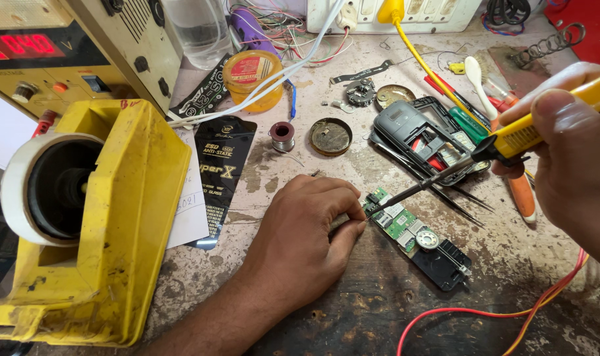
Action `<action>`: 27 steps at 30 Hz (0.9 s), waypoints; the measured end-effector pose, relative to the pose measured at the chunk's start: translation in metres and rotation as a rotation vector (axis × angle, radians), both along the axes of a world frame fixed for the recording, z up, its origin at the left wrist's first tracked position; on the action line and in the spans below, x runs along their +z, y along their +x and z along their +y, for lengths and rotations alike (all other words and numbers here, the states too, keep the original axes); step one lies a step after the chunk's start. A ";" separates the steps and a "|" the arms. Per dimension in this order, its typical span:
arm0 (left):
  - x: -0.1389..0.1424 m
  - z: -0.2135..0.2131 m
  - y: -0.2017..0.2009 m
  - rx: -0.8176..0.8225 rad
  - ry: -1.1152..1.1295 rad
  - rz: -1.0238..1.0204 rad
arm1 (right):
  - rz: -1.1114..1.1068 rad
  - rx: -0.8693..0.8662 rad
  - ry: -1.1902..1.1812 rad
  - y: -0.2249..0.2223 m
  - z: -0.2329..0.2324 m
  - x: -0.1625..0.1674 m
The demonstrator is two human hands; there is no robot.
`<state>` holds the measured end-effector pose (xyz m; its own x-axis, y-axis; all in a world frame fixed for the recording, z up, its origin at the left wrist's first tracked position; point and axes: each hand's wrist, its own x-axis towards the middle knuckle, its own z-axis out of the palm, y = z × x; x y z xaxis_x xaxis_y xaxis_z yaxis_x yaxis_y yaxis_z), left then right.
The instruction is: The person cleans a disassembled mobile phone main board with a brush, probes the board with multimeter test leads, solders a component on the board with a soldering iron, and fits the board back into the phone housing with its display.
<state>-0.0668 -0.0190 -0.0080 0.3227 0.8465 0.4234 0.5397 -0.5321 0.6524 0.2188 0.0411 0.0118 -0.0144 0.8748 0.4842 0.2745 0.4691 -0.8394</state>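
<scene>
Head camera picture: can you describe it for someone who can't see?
A right hand touches a yellow-handled soldering iron to a small green circuit board, steadied by the left hand, on a cluttered, worn workbench.

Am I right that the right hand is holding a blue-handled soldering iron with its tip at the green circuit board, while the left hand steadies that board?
Not quite: the head view shows the soldering iron has a yellow handle, not blue. The rest holds: the right hand brings its tip to the green circuit board, and the left hand rests at the board's end.
</scene>
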 end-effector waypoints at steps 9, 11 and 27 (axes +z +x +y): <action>-0.001 0.000 0.000 -0.004 0.016 -0.007 | -0.001 0.090 0.042 0.016 0.006 -0.007; -0.001 0.000 0.000 -0.002 0.016 -0.007 | -0.010 0.094 0.059 0.021 0.008 -0.009; 0.001 0.000 -0.001 0.010 -0.031 0.027 | -0.077 0.077 0.140 0.059 0.018 -0.033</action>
